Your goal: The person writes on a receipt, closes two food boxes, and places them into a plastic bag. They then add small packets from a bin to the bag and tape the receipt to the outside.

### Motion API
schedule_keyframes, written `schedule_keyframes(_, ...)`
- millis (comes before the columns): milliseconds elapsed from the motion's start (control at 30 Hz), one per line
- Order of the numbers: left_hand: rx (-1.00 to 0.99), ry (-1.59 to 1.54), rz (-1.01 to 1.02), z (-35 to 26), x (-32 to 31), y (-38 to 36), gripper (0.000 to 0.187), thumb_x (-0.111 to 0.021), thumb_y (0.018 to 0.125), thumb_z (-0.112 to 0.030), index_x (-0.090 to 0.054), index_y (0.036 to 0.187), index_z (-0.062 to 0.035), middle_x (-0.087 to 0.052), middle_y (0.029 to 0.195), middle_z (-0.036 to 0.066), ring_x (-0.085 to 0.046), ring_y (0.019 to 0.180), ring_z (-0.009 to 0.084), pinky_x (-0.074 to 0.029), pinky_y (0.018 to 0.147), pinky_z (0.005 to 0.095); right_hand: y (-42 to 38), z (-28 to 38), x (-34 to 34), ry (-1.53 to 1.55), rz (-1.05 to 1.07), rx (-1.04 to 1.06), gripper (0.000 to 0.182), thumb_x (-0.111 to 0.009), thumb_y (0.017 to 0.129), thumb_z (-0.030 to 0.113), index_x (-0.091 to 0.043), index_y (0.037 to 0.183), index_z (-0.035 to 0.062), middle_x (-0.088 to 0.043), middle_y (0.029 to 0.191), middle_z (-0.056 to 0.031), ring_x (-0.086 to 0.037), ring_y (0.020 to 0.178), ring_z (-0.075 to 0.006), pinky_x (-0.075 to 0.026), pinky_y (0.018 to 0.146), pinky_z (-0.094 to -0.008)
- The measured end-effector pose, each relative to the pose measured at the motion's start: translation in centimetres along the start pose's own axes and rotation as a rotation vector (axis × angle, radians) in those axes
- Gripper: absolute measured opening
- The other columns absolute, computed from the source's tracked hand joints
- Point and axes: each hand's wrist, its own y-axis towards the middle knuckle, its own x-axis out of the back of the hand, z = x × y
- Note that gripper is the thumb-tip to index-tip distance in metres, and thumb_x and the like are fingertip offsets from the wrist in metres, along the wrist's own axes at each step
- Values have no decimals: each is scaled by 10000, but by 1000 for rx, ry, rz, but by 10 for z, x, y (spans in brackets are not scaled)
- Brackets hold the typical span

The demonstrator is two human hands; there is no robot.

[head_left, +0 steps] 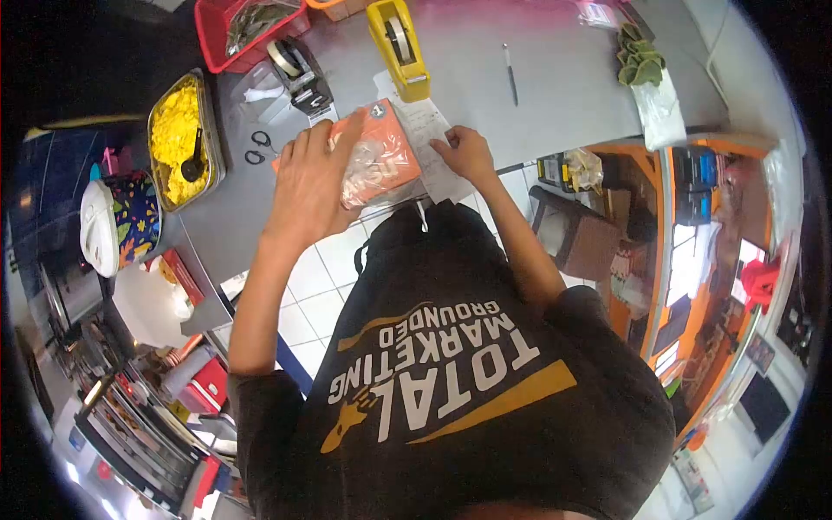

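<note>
My left hand (316,173) is closed around an orange package (394,156) wrapped in clear plastic, at the near edge of the grey table. Its fingers lie over the package's left side and top. Just right of the package, my right hand (471,156) is curled with thumb and index finger close together. Whatever lies between those fingertips is too small to make out. Under and beside the right fingertips is a white sheet of paper (425,121) with writing on it. Beyond the paper stands a yellow tape dispenser (414,82).
Around the package are a black tape dispenser (308,87), scissors (256,147) and a tray of yellow food (178,130) with a black spoon. A red basket (212,39) stands at the back left. A pen (510,78) and green leaves (640,59) lie to the right.
</note>
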Motion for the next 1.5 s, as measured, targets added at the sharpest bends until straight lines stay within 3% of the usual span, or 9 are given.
schedule_keyframes(400, 234, 149, 20, 8, 28, -60, 1108, -902, 605, -172, -333, 1556, -163, -388, 1471, 249, -428, 1343, 420, -349, 1117, 530, 20, 0, 28, 953, 537, -201, 468, -664, 946, 288, -623, 1221, -88, -695, 1052, -125, -652, 872, -195, -521, 737, -347)
schedule_keyframes(467, 126, 24, -209, -25, 8, -73, 997, -899, 650, -199, -399, 1507, -95, -441, 1452, 236, -451, 1342, 401, -382, 1100, 517, 20, -2, 27, 914, 525, -169, 463, -675, 944, 303, -643, 1185, -92, -691, 986, -114, -641, 848, -180, -510, 722, -326)
schedule_keyframes(533, -2, -335, -535, -74, -45, -65, 550, -811, 776, -123, -595, 1255, 40, -671, 1151, 221, -653, 1077, 397, -508, 963, 454, 20, -4, 28, 770, 522, -142, 454, -671, 954, 318, -650, 1170, -81, -695, 990, -108, -646, 851, -171, -516, 744, -312)
schedule_keyframes(633, 376, -707, -507, -96, -122, -19, 291, -686, 886, -60, -620, 1143, 62, -689, 1049, 218, -692, 941, 328, -536, 845, 403, 18, -5, 32, 527, 496, -103, 434, -664, 970, 336, -653, 1155, -56, -710, 1038, -106, -668, 861, -167, -544, 783, -306)
schedule_keyframes(667, 542, -870, -499, -90, -151, -5, 270, -667, 917, -83, -617, 1133, 70, -687, 1043, 218, -692, 924, 311, -535, 828, 397, 13, 0, 38, 520, 478, -98, 429, -677, 963, 336, -664, 1135, -57, -713, 1015, -105, -669, 841, -168, -548, 764, -307)
schedule_keyframes(733, 580, -539, -603, -78, -190, 13, 281, -626, 968, -146, -621, 1142, 73, -703, 1002, 183, -690, 891, 262, -543, 791, 363, 15, -1, 38, 567, 465, -91, 421, -704, 943, 329, -685, 1080, -68, -706, 930, -92, -655, 768, -162, -531, 691, -301)
schedule_keyframes(867, 925, -1713, -317, -60, -193, 27, 250, -617, 981, -217, -681, 1091, -1, -720, 914, 79, -685, 747, 179, -534, 630, 292, 9, -4, 33, 683, 430, -119, 402, -741, 908, 312, -710, 972, -83, -690, 797, -76, -625, 656, -150, -487, 580, -294)
schedule_keyframes(1100, 965, -1737, -192, -48, -209, 24, 208, -632, 981, -235, -682, 1010, -35, -682, 877, 25, -592, 633, 96, -412, 497, 218, 20, -20, 28, 269, 313, 81, 392, -813, 829, 299, -731, 914, -75, -699, 746, -101, -627, 622, -144, -493, 570, -311)
schedule_keyframes(1500, 920, -1987, -246, -54, -213, 25, 219, -616, 988, -234, -583, 827, -90, -500, 703, -33, -358, 479, 52, -239, 412, 217, 16, -24, 20, 500, 404, -28, 408, -705, 934, 303, -706, 1000, -99, -715, 825, -103, -645, 678, -140, -519, 604, -321)
